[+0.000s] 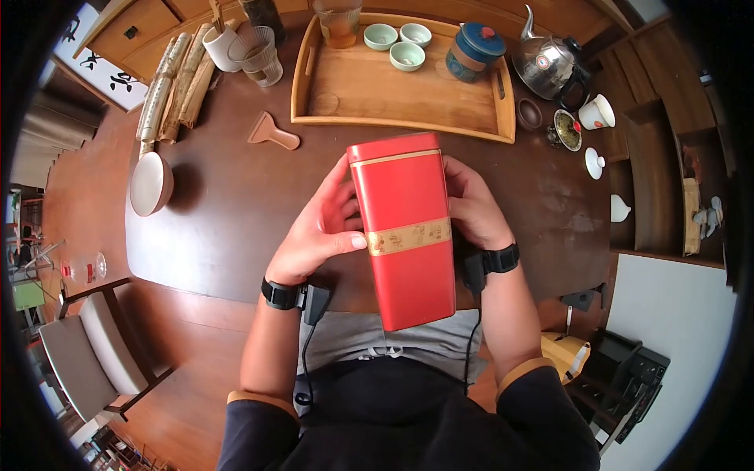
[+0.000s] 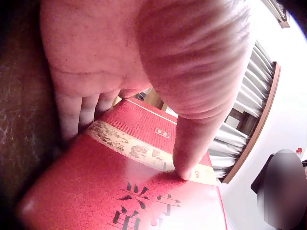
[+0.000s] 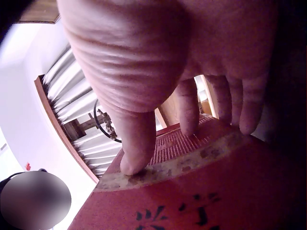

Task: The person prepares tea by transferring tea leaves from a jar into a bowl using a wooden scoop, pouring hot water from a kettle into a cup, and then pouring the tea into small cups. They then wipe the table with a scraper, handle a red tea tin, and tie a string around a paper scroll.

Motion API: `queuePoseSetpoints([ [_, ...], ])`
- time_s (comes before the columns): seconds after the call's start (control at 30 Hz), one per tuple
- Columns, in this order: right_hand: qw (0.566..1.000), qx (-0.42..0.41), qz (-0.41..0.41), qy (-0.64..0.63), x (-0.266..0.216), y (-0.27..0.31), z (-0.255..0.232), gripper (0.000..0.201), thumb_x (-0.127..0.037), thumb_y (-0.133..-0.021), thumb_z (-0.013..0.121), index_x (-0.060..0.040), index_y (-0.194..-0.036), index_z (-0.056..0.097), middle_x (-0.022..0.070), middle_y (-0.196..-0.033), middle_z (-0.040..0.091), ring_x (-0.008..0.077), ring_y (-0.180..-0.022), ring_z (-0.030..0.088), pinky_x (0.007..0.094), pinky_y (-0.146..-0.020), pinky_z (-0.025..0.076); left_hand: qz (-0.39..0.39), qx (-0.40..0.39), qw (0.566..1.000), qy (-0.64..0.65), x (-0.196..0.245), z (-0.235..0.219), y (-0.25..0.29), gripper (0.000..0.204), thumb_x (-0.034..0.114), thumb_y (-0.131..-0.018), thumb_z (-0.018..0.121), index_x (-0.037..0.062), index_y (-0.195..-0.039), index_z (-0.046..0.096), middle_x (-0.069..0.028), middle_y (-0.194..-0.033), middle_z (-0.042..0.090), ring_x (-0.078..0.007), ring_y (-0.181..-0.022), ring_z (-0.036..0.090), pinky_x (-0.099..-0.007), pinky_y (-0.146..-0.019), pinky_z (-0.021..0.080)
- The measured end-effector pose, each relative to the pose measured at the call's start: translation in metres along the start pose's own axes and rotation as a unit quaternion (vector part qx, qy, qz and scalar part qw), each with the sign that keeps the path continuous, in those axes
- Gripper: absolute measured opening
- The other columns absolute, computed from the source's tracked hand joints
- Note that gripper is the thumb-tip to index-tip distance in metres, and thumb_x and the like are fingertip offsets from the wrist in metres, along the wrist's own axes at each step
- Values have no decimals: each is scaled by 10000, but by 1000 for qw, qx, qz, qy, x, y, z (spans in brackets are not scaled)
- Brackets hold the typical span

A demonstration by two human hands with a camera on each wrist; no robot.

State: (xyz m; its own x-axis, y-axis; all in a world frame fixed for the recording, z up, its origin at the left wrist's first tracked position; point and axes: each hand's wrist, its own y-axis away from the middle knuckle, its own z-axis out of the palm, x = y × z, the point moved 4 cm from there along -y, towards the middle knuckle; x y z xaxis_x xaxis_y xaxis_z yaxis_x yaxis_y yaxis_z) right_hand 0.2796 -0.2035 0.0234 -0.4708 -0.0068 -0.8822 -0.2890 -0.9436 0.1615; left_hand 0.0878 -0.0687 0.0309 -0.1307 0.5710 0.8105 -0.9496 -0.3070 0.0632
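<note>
A tall red tea tin (image 1: 408, 188) with a lid and a gold band stands out in front of the body, leaning in the head view. My left hand (image 1: 318, 231) grips its left side, thumb on the gold band and fingers spread along the side. On the opposite side my right hand (image 1: 475, 208) holds it too. In the left wrist view the tin (image 2: 96, 167) shows black characters below the band, with the thumb pressed on that band. The right wrist view shows the right thumb on the tin's band (image 3: 168, 167) and the fingers near its ribbed upper part.
A wooden tray (image 1: 400, 119) at the back bears several pale green cups, a glass pitcher and a blue canister (image 1: 475, 51). A kettle (image 1: 546, 67) and small tea ware stand at right. At left are a bowl (image 1: 151, 184), bamboo scrolls (image 1: 177, 86) and a brown scraper-like tool (image 1: 273, 132).
</note>
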Motion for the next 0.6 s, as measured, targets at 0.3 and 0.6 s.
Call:
queuePoseSetpoints([
  [0.3,1000,10,1,10,0,-2,0,370,8,-833,759,-33,-1174,624,37,-1207,665,150,-1130,640,315,-985,525,2,-8,1000,4,-5,-6,-1,1169,18,-841,820,101,-1700,33,-164,-1665,334,-255,-1428,481,-405,-1131,470],
  [0.6,999,22,6,27,2,-2,-2,333,-29,-878,769,-29,-1180,629,49,-1211,677,152,-1123,650,324,-1001,520,15,-5,1000,27,-9,-11,0,1160,29,-847,830,89,-1697,42,-157,-1675,316,-247,-1434,470,-394,-1116,472],
])
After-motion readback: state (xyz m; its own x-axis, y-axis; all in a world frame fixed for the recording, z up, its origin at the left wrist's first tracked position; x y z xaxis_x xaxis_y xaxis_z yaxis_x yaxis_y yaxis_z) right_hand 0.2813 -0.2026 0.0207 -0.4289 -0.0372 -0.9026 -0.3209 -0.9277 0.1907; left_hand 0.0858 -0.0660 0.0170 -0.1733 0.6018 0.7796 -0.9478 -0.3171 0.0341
